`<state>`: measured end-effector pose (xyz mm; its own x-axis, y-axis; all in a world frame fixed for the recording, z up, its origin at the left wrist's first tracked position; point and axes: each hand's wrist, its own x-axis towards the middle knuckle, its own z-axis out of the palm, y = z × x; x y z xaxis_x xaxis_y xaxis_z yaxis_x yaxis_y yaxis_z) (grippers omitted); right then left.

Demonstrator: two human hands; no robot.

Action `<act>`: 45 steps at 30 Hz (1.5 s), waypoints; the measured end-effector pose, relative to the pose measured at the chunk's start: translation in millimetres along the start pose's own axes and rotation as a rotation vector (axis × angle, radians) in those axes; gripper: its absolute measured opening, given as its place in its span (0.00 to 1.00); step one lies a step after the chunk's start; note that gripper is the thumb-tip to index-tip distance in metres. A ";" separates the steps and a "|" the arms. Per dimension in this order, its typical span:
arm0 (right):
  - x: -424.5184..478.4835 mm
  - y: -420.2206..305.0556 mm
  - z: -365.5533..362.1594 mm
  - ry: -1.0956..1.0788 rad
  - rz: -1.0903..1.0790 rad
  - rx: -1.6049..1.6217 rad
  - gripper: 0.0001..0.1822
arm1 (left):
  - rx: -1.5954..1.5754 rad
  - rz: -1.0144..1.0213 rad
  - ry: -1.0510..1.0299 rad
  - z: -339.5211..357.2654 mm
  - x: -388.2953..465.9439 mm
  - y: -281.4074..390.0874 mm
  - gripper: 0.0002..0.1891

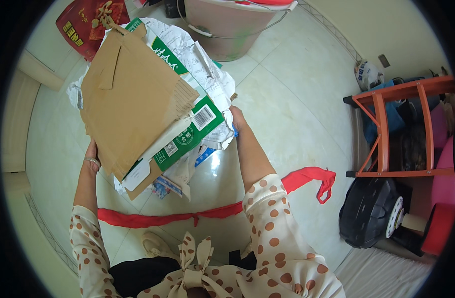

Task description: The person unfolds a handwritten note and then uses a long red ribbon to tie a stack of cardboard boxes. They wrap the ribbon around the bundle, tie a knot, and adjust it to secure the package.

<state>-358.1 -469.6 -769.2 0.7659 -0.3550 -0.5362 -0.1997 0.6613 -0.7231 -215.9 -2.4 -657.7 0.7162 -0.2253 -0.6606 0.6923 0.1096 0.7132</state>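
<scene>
Both hands hold a loose stack of flattened cardboard and crumpled paper from its two sides. On top lies a brown cardboard sheet [134, 100] with torn, ridged edges. Beneath it shows a green and white printed carton [186, 130], and crumpled white paper with print [205, 70] sticks out to the right. My left hand [92, 153] grips the stack's lower left edge, its fingers mostly hidden under the cardboard. At the right edge is my right hand [237, 118], fingers also hidden behind the paper. Across the floor below the stack stretches a red cloth strip [145, 219].
A pinkish bucket [231, 29] with a wire handle stands at the top, beside a red printed bag [89, 29]. On the right are an orange metal ladder [383, 130], a black plastic object [369, 212] and a white bag [368, 75]. My shoe [156, 244] is near the strip.
</scene>
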 end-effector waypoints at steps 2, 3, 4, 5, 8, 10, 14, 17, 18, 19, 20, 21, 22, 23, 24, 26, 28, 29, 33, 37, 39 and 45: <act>-4.2 2.8 12.2 0.001 0.015 0.042 0.27 | -0.005 -0.014 0.030 -6.1 -0.8 -3.5 0.31; -8.7 2.8 14.4 -0.002 0.040 0.050 0.20 | -0.008 -0.021 0.047 -9.5 -0.6 -5.0 0.31; -12.9 8.1 16.9 -0.002 0.021 0.027 0.19 | -0.009 -0.028 0.045 -14.4 -1.7 -6.0 0.31; -16.4 14.1 20.7 -0.003 0.004 0.004 0.18 | -0.011 -0.035 0.045 -19.8 -1.9 -6.5 0.31; 11.9 41.5 -12.1 -0.143 -0.257 -0.113 0.17 | 0.015 -0.030 0.016 -12.7 3.9 3.8 0.30; 26.4 56.3 -23.5 -0.195 -0.359 -0.288 0.16 | 0.050 -0.030 0.023 -7.2 5.8 8.0 0.31; -25.2 36.6 19.8 0.014 0.199 0.169 0.15 | 0.117 -0.008 0.063 -18.8 -4.8 18.6 0.31; -29.8 40.0 39.2 -0.022 0.202 0.136 0.14 | 0.229 0.030 0.037 -14.5 -7.8 28.6 0.31; -33.2 42.0 43.3 -0.034 0.208 0.120 0.14 | 0.264 0.039 0.034 -17.6 -1.1 28.0 0.31; -37.8 44.9 49.2 -0.050 0.219 0.109 0.14 | 0.296 0.042 0.041 -28.0 2.3 26.6 0.32; -43.2 49.0 49.1 -0.048 0.229 0.103 0.14 | 0.337 0.040 0.032 -33.9 4.1 27.1 0.32; -49.2 55.3 51.0 -0.046 0.242 0.096 0.14 | 0.378 0.058 0.066 -41.5 1.8 23.4 0.33; -54.4 59.3 50.3 -0.040 0.250 0.086 0.14 | 0.416 0.085 0.089 -30.7 0.7 20.7 0.33; -60.1 64.3 49.7 -0.046 0.266 0.071 0.13 | 0.450 0.121 0.122 -21.7 -3.4 19.8 0.34; -66.3 67.6 47.2 -0.053 0.285 0.059 0.13 | 0.440 0.113 0.097 -20.2 -6.3 19.8 0.34; -84.9 74.4 41.0 -0.079 0.338 0.037 0.13 | 0.426 0.096 0.061 -22.9 -17.5 18.4 0.34; -106.2 80.3 35.4 -0.116 0.397 0.010 0.13 | 0.444 0.100 0.093 -43.9 -16.4 11.7 0.35; -117.6 84.8 31.4 -0.132 0.427 0.007 0.13 | 0.456 0.102 0.102 -45.0 -15.8 10.3 0.36; -167.9 98.1 11.3 -0.171 0.561 -0.003 0.13 | 0.495 0.010 0.089 -34.0 -32.4 13.3 0.37; -205.0 95.7 -6.4 -0.198 0.668 -0.018 0.13 | 0.479 -0.089 0.104 -12.6 -53.7 15.8 0.38; -222.2 96.5 -13.9 -0.188 0.708 -0.021 0.13 | 0.489 -0.123 0.131 -6.0 -56.1 12.7 0.38; -268.8 102.3 -27.6 -0.166 0.800 0.016 0.14 | 0.544 -0.168 0.085 12.7 -68.3 16.7 0.39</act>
<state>-601.3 -324.8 -711.1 0.4759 0.3302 -0.8152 -0.7168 0.6826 -0.1420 -254.4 2.5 -597.7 0.6200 -0.1156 -0.7760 0.6686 -0.4396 0.5997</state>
